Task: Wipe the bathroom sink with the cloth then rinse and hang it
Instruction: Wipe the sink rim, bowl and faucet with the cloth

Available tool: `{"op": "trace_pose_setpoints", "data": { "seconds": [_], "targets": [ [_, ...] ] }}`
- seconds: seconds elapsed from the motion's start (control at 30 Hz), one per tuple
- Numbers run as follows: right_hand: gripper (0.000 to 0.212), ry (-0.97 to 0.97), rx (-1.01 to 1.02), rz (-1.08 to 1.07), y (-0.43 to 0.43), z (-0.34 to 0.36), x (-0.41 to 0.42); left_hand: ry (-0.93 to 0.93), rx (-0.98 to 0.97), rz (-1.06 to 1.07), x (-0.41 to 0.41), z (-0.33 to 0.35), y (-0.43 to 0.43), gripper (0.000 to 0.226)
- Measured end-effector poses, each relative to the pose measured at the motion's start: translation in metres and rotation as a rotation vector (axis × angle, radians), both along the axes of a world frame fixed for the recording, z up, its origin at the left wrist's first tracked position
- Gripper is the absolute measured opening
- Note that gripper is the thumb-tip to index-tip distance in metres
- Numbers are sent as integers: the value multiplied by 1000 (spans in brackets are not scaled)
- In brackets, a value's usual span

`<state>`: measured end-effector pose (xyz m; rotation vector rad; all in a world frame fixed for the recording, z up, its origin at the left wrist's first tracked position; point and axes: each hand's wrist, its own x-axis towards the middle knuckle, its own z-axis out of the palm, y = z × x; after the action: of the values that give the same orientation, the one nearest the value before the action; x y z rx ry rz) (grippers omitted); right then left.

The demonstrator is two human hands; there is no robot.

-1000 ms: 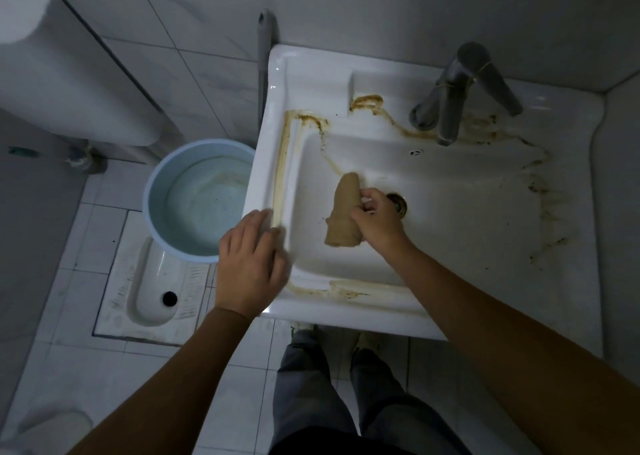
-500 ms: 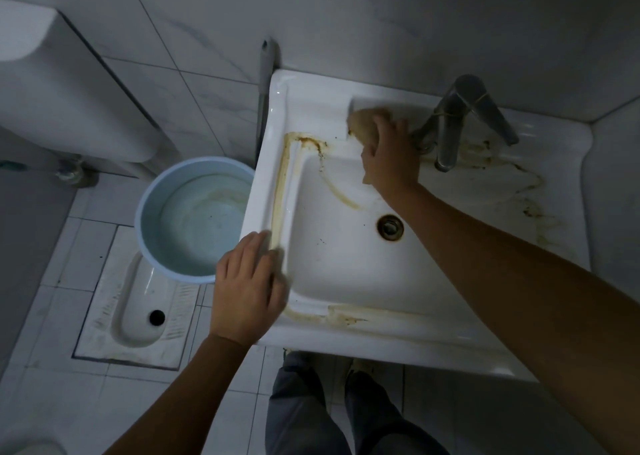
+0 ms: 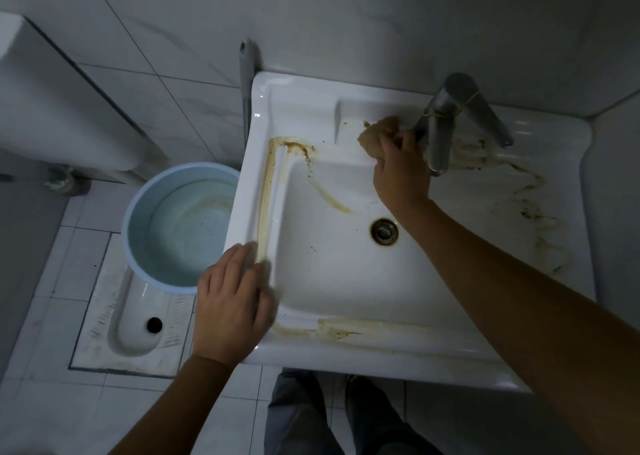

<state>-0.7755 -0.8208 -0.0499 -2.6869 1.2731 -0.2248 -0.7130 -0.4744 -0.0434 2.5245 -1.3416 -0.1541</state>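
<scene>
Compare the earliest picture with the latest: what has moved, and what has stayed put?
The right hand carried the cloth from the basin, near the drain, up to the back ledge beside the tap. The left hand stayed on the sink's front-left rim.

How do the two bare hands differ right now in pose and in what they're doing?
The right hand is closed around the crumpled brown cloth on the back ledge beside the metal faucet; the left hand holds nothing. The left hand lies flat on the white ceramic sink's front left rim, while the right hand reaches further back. Both touch the sink.
</scene>
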Motion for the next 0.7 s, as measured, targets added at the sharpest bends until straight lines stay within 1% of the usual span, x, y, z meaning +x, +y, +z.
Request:
{"op": "trace_pose_setpoints", "data": {
  "seconds": [0.07,0.17,0.3,0.4,0.47,0.57,0.7],
  "targets": [
    [45,8,18,-54,1,1,15,2,9,4,0,-1,-1,37],
    [44,-33,39,-84,11,3,40,7,11,6,-1,1,0,40],
    [52,-75,40,25,17,-2,49,0,17,4,-3,1,-2,46],
    [48,-82,21,128,9,0,35,-12,31,21,1,3,-2,47],
    [44,-83,-8,81,0,0,14,-13,35,16,-1,3,-3,47],
    [47,-55,-45,-10,-4,-1,-5,-11,43,14,-2,3,-3,52],
    [46,-31,2,-86,2,0,16,-20,22,12,0,0,-2,49]
  ]
}}
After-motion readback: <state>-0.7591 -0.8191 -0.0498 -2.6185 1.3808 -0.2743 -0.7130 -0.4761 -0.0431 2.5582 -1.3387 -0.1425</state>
